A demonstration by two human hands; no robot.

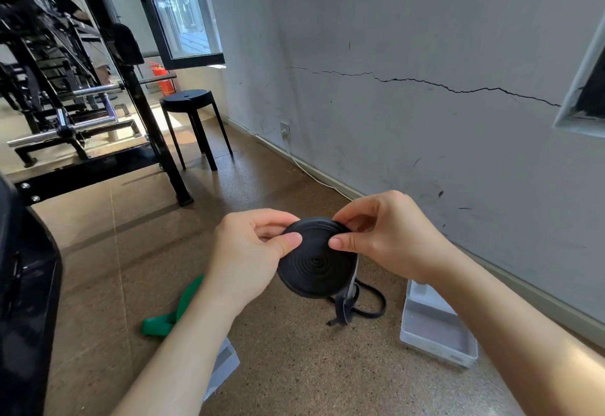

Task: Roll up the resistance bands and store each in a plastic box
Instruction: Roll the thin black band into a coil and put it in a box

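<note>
Held above the floor, a black resistance band wound into a flat coil is pinched at its upper rim by the left hand and the right hand, its loose tail hanging to the cork floor. A clear plastic box lies open to the right; a green band lies to the left.

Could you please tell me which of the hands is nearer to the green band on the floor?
Left. The left hand pinches the black roll just up and right of the green band; the right hand pinches the roll's other side, farther away.
</note>
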